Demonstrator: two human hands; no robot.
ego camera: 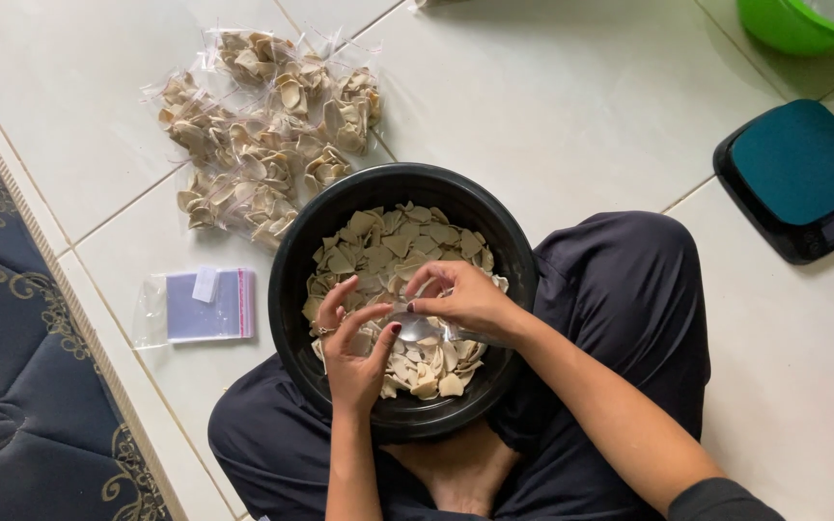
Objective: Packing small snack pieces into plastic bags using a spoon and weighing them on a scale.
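A black round bowl [291, 253] rests on my crossed legs, full of pale beige crackers [388, 241]. Over the bowl both hands hold a small clear plastic bag [419, 326] between them. My left hand [351, 349] pinches the bag's left edge with thumb and fingers. My right hand [463, 297] grips its upper right edge, fingers curled down. The bag looks empty, though it is hard to tell against the crackers.
Several filled clear bags of crackers [263, 130] lie on the white tiled floor beyond the bowl. A stack of empty zip bags [203, 306] lies at left. A dark patterned mattress [12, 367] borders the left edge. A black kitchen scale [801, 178] and a green tub [803, 24] are at right.
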